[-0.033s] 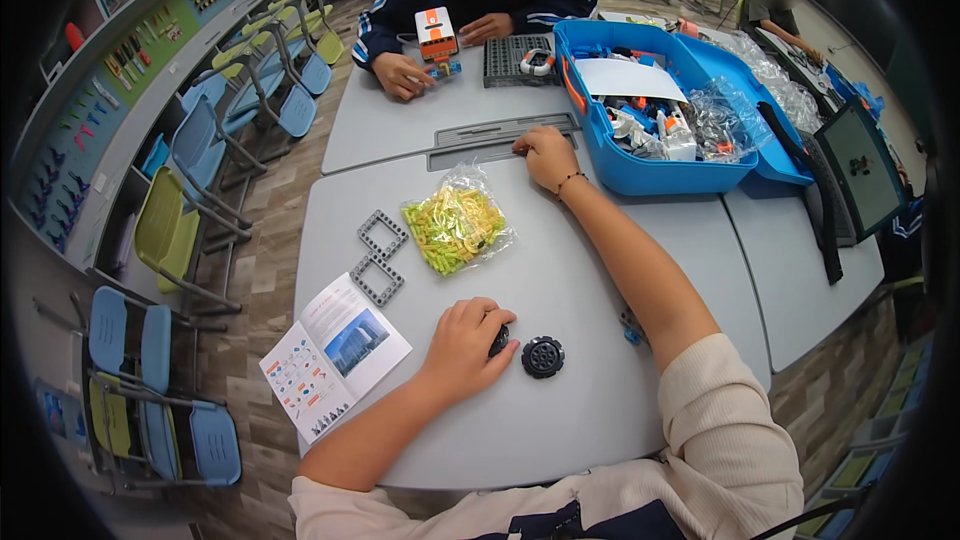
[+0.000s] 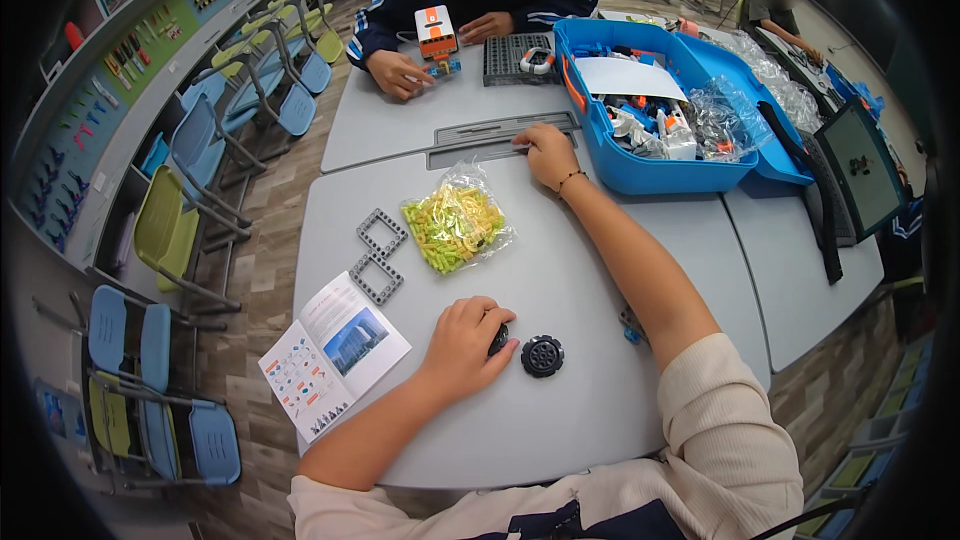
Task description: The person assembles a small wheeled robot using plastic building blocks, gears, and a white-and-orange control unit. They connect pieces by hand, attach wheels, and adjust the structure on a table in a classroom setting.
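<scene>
My left hand is closed around a black wheel that stands on edge on the grey table. Just right of it, a second black toothed wheel lies flat. My right hand is stretched far forward, its fingers curled down at the grey slotted strip in the tabletop. What those fingers hold, if anything, is hidden. Between my hands lies a clear bag of yellow-green building pieces. Left of the bag are two grey square frames with holes, the far frame touching the near frame.
An open booklet lies at the table's left edge. A blue case full of parts stands far right, near a laptop. Small blue and grey parts lie beside my right forearm. Opposite, another person's hand touches an orange-and-white device.
</scene>
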`<move>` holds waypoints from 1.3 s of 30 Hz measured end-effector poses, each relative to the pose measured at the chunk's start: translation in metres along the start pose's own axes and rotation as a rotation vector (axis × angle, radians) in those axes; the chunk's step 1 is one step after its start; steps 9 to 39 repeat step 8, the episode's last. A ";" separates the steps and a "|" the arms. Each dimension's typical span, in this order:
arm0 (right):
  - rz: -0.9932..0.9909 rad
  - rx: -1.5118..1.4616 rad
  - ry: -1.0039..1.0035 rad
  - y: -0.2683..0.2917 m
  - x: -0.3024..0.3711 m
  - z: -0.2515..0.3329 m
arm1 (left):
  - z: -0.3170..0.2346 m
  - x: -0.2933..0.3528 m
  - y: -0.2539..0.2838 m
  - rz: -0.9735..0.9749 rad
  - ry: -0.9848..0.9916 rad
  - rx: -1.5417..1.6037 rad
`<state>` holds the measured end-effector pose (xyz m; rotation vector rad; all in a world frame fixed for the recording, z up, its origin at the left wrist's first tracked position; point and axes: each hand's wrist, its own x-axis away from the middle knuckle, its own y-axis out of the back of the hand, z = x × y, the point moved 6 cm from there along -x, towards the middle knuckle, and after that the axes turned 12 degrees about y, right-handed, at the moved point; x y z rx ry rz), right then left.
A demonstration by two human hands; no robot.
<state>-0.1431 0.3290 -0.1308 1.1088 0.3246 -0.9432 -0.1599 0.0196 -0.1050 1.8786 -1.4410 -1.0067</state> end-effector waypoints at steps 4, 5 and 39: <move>-0.183 -0.036 -0.267 0.012 0.007 -0.018 | -0.001 0.000 0.000 0.012 0.004 -0.007; -0.144 0.031 -0.264 0.011 0.007 -0.017 | -0.001 0.000 0.000 0.014 0.006 -0.005; -0.061 0.167 -0.258 0.011 0.000 -0.018 | 0.001 -0.006 0.001 0.012 -0.001 -0.008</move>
